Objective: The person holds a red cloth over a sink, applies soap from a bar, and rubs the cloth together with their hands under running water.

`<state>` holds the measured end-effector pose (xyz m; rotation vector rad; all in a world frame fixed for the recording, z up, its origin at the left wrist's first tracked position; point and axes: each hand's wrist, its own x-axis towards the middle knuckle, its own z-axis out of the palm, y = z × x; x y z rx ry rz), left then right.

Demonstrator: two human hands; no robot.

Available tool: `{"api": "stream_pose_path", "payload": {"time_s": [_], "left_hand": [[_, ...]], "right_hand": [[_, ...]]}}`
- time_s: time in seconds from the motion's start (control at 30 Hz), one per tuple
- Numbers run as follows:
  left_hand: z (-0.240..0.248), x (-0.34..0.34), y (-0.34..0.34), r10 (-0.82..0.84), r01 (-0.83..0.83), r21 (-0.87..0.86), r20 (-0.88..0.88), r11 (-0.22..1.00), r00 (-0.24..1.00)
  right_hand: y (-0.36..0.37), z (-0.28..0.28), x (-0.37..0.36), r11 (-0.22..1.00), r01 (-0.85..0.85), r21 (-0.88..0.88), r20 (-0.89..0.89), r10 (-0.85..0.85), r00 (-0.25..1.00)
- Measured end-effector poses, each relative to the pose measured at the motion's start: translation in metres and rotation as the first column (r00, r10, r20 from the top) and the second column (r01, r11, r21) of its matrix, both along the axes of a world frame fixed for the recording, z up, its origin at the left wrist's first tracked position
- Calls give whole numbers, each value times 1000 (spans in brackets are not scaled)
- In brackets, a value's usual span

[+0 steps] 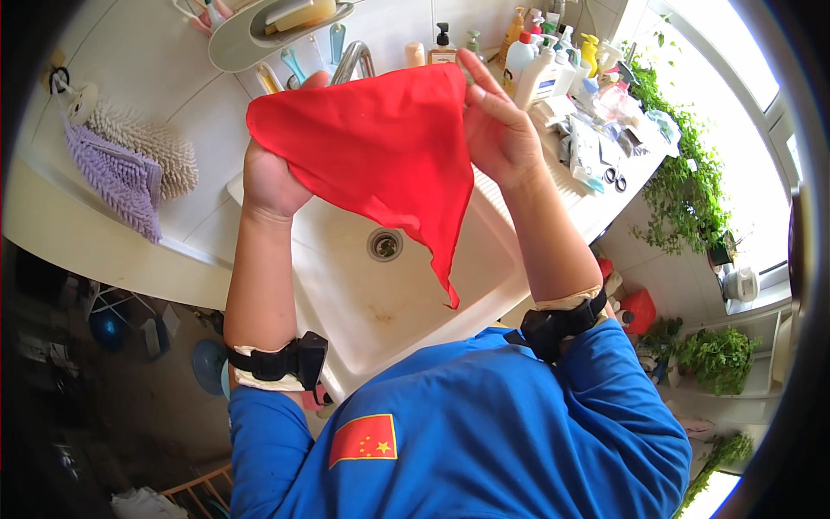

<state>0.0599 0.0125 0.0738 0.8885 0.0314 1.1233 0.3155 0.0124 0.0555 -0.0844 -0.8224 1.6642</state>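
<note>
A thin red scarf [372,130], roughly triangular, is stretched between my two hands above a white sink. My left hand [275,180] holds its left side, with most of the fingers hidden behind the fabric. At the upper right corner, my right hand [503,130] grips the scarf, with part of the fingers reaching past the edge. The scarf's lower tip hangs loose over the sink basin [346,294], apart from its surface. A round drain [385,245] shows below the cloth. The chrome faucet [353,62] stands just behind the scarf's top edge.
Pump bottles [538,78] crowd the counter at the far right, near small packets and scissors [615,179]. A soap dish [285,22] is on the wall, and a purple chenille cloth [112,177] hangs at left. Trailing plants [687,182] line the window.
</note>
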Motion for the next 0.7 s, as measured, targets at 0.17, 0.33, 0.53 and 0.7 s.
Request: {"api": "stream_pose_path", "payload": {"time_s": [0.17,0.33,0.53,0.7], "left_hand": [[19,44,-3,58,-54,-206,12,977,998],[28,117,13,97,-113,-391,-60,913,993],[-19,180,75,180,-230,-540,-144,810,973],[-107,216,112,-31,3,-33,-913,999,407]], "right_hand": [[-4,-41,22,957,-19,289,501,-134,855],[-30,-122,26,801,-599,0,440,538,719],[-85,-107,49,819,-516,-252,689,526,499],[-89,-127,107,861,42,-507,528,271,805]]}}
